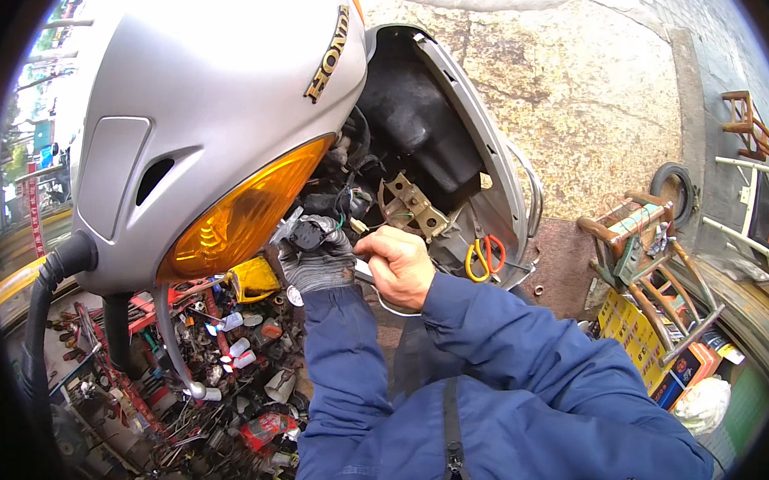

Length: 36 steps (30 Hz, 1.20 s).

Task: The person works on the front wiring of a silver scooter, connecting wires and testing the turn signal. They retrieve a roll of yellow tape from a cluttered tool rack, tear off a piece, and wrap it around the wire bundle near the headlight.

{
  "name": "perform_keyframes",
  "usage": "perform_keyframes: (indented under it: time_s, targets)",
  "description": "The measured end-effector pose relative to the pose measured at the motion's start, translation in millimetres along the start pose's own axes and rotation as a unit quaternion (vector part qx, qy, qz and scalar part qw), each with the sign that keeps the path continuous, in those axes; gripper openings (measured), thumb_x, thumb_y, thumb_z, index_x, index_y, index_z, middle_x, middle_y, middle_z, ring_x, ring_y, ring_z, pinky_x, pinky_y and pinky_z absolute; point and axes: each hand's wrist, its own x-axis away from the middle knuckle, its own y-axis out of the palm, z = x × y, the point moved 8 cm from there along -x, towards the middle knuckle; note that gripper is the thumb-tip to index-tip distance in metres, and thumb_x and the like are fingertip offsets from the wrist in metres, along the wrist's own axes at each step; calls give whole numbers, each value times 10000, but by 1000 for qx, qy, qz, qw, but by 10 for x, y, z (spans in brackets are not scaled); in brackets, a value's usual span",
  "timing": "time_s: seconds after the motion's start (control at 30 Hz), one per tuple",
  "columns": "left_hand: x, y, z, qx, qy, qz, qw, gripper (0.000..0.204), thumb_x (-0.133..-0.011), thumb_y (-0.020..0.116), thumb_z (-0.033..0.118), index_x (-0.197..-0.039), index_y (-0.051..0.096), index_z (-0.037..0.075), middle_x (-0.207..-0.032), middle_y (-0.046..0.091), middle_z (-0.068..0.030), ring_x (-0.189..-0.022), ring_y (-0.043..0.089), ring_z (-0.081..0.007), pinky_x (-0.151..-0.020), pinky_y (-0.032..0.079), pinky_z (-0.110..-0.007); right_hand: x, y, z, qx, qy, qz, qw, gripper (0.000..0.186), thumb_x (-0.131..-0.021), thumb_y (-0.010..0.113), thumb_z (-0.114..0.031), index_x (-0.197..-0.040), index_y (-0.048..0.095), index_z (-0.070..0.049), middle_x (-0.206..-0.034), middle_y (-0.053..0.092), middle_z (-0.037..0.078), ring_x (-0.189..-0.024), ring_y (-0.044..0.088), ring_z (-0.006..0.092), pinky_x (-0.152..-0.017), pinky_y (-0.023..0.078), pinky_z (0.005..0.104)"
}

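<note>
Gloved fingers [342, 247] of the left hand [320, 262] curl around a dark rounded part [306, 234] at mid-frame; whether the right hand's [396, 270] folded ones pinch anything, I can't tell. Midway, I'd judge: upper centre, the scooter [246, 91] gapes open, wires [364, 138] bare, its shell not yet closed, that part apparently unmounted.

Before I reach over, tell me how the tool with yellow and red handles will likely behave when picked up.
The tool may hinge, since its handles splay apart. They look smooth, so it could slip a little. Rolling seems unlikely, given that splay.
</note>
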Motion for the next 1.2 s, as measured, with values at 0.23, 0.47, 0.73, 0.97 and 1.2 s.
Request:
perform_keyframes:
  time_s: [0.23, 0.47, 0.73, 0.97, 1.2]
  targets:
    - [-1, 18, -5, 1, 67, 76, 995, 335, -816, 619, 377, -943, 628, 67, -805, 658, -80, -681, 632, -231, -575, 581, -354, -37, -150, 71, -58, 22, -32, 998, 97, -726, 488, 4, -742, 583, 13, -679, 572, 137, -623, 578, 279, -580, 458, 357]
    - [26, -2, -72, 35, 39, 55, 997, 427, -798, 625, 406, -1004, 624, 32, -854, 652, -105, -726, 629, -264, -596, 570, -377, -44, -175, 146, -79, 62, -85, 991, 79, -804, 503, -41, -780, 541, 23, -659, 544, 138, -607, 562, 259, -567, 436, 353]
    - [62, -9, -92, 46, 43, 34, 997, 466, -751, 644, 375, -1048, 611, 17, -920, 654, -121, -781, 626, -277, -642, 563, -390, -27, -209, 231, -89, 102, -77, 988, 88, -779, 478, 10, -808, 560, 13, -646, 556, 129, -597, 575, 235, -564, 454, 336]
    - [55, 5, -79, 17, 54, 31, 998, 358, -762, 625, 319, -991, 633, 43, -882, 662, -95, -760, 648, -248, -653, 581, -380, -31, -258, 207, -75, 69, -93, 990, 130, -687, 464, 44, -739, 578, 11, -666, 577, 130, -610, 580, 253, -580, 465, 336]
    - [72, 9, -67, 8, 75, 61, 995, 343, -789, 598, 323, -980, 644, 42, -854, 675, -97, -688, 647, -216, -581, 561, -337, 0, -289, 174, -77, 58, -100, 990, 119, -658, 472, -4, -728, 566, 16, -677, 572, 164, -640, 587, 320, -609, 477, 393]
